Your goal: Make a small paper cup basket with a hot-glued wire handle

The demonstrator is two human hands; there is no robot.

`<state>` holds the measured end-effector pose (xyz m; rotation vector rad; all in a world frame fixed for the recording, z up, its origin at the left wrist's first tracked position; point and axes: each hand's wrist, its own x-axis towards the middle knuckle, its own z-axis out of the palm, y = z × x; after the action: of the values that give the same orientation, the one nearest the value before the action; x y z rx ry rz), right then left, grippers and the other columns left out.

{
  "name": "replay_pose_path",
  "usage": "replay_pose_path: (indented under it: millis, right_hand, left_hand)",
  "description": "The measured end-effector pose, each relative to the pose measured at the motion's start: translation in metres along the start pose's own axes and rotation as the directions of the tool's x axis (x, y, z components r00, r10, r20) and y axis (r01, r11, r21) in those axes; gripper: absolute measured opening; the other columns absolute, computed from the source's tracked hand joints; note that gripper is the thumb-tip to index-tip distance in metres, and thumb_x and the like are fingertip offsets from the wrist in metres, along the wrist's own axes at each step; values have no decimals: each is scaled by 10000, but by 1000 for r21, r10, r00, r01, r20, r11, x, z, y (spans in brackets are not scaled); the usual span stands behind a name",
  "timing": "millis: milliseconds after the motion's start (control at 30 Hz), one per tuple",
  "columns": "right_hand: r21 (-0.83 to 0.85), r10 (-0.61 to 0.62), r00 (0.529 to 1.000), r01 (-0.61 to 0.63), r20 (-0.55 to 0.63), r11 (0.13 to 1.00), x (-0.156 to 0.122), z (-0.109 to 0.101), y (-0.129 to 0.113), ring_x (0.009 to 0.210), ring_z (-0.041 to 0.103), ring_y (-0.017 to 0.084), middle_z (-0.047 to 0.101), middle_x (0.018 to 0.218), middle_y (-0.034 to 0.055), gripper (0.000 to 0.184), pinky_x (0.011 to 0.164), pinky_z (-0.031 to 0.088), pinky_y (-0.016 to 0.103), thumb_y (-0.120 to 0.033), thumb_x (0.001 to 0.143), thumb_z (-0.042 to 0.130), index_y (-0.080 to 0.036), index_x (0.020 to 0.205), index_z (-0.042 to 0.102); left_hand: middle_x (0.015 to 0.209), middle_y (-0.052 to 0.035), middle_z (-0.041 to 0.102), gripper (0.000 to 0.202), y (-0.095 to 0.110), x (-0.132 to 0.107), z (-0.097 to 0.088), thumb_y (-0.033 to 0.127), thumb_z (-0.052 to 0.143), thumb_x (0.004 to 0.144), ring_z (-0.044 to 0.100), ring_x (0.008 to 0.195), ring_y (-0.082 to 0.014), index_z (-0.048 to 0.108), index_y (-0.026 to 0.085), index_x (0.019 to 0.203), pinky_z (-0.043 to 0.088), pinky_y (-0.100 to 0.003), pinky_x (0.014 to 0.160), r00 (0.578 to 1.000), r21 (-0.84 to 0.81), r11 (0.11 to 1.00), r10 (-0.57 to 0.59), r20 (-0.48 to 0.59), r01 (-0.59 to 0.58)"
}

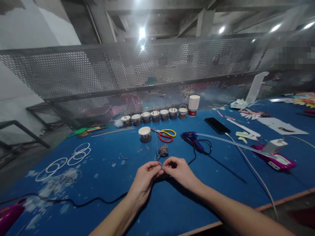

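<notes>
Fingertips nearly meeting at the lower center of the frame, the left hand (147, 177) and the right hand (180, 172) both pinched a thin gray strand (157, 147). Just beyond lay one yarn ball (163, 150), one pair of scissors (166, 134) and one lone cup (145, 134); behind, seven small buckets (155, 116) lined up beside one stack of paper cups (194, 104). One glue gun (195, 141) and one phone (217, 125) lay at right. A stretch of blue counter (105, 177) separated the left hand from white rings (79, 154); its front edge crossed the lower right.
</notes>
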<state>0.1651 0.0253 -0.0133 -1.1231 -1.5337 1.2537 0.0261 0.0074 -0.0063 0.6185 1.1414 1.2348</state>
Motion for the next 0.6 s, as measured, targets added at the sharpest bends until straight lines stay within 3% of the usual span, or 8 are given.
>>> replay_pose_path:
  millis: [333, 533, 600]
  right_hand:
    - [15, -13, 1000, 13, -15, 1000, 0, -1, -1, 561, 497, 111, 570, 586, -12, 101, 536, 412, 218, -237, 664, 574, -148, 655, 621]
    - [-14, -6, 1000, 5, -16, 1000, -1, -2, -1, 559, 504, 111, 577, 584, -10, 98, 524, 420, 212, -238, 672, 588, -150, 652, 628]
    - [-12, -6, 1000, 6, -15, 1000, -1, -2, 0, 557, 504, 110, 576, 585, -11, 99, 523, 418, 212, -240, 673, 590, -149, 659, 627]
  left_hand:
    - [662, -50, 680, 89, 4, -5, 1, 1, 694, 628, 650, 607, -104, 674, 88, 620, 538, -174, 666, 1000, 2, 1000, -29, 10, 29]
    - [587, -66, 676, 114, 0, -1, -2, 90, 758, 611, 652, 519, -139, 654, 93, 657, 502, -179, 449, 997, 80, 994, -76, 32, 73]
    - [565, -67, 675, 135, -1, 0, -3, 108, 773, 597, 645, 503, -127, 646, 92, 642, 493, -167, 461, 997, 88, 994, -62, 48, 58]
